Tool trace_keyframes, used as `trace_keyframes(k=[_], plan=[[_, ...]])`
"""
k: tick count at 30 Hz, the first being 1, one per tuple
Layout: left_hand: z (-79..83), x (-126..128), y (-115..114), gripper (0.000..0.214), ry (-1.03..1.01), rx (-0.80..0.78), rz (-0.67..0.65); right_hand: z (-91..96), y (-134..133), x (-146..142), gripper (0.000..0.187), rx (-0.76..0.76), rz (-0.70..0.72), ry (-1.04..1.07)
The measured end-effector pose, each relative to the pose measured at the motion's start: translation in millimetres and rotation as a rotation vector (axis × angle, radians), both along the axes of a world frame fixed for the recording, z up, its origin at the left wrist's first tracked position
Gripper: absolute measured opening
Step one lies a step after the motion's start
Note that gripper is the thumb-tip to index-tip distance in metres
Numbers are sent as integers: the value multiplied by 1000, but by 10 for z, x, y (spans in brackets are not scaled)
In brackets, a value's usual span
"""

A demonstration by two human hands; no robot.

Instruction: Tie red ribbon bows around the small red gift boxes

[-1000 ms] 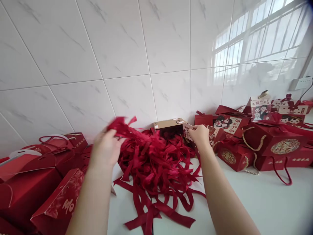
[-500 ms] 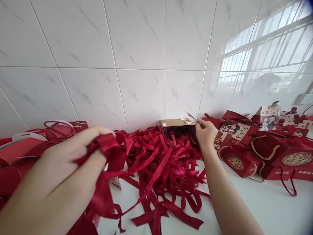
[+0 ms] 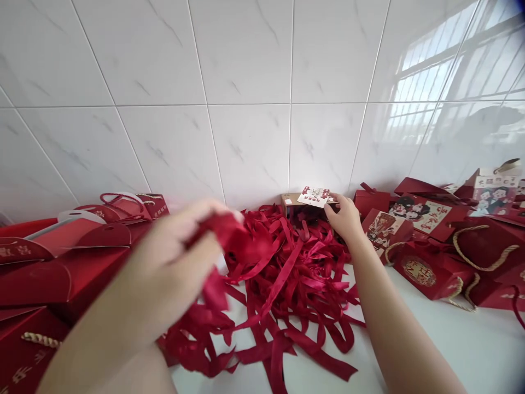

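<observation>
Fingers of the left hand (image 3: 172,273) clutch ribbons (image 3: 287,273) — right hand (image 3: 346,216) pinches a card (image 3: 315,196) above the box (image 3: 292,199).

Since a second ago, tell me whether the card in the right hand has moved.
Yes. The card now lies flat over the cardboard box, held by the right hand; earlier it stood beside the box.
</observation>
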State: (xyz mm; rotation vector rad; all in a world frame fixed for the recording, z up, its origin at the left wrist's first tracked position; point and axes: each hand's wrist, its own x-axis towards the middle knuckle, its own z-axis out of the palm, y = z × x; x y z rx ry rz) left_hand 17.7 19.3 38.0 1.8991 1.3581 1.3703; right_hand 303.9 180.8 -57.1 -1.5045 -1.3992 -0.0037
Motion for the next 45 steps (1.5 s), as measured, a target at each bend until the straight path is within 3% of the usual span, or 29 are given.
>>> trace_keyframes(k=[3,5,8,9,12,15,19,22,24,28,32,36,39,41,43,45], plan=[[-166,223,220,26,680,-362,-238,155,-146,-88,40,25,41,-1],[-417,502,433,41,942,-499,-224,251,-259,-132,36,41,71,-2],[-942,906,716,86,1003,-585,-193,387,-460,-153,32,86,111,26],[-1121,996,776,89,1007,-595,-178,433,-538,-150,31,107,122,41],[-1552,1104,826,78,992,-523,-86,567,-804,-125,29,168,146,63],[-1766,1069,731,59,931,-383,7,686,-1097,-103,27,235,168,80],[-1847,968,476,52,865,-298,41,762,-1449,-95,25,270,197,132],[-1877,834,196,47,841,-250,24,712,-1594,-70,25,201,221,110],[-1899,709,-12,43,832,-223,10,621,-1611,-35,27,26,243,32],[-1933,447,-372,39,829,-199,-22,339,-1491,-16,29,-485,353,-291],[-1931,258,-585,41,840,-188,-52,48,-1328,-211,35,-618,484,-396],[-1878,85,-621,39,857,-175,-93,-5,-1317,-404,20,-646,637,-422],[-1837,-92,-516,36,862,-170,-74,167,-1428,-300,20,-674,779,-390],[-1838,-212,-423,36,855,-176,11,312,-1509,-118,24,-675,833,-312],[-1866,-304,-351,37,845,-184,118,414,-1543,93,28,-635,772,-202],[-1907,-358,-315,37,836,-188,191,443,-1508,273,28,-554,548,-163]])
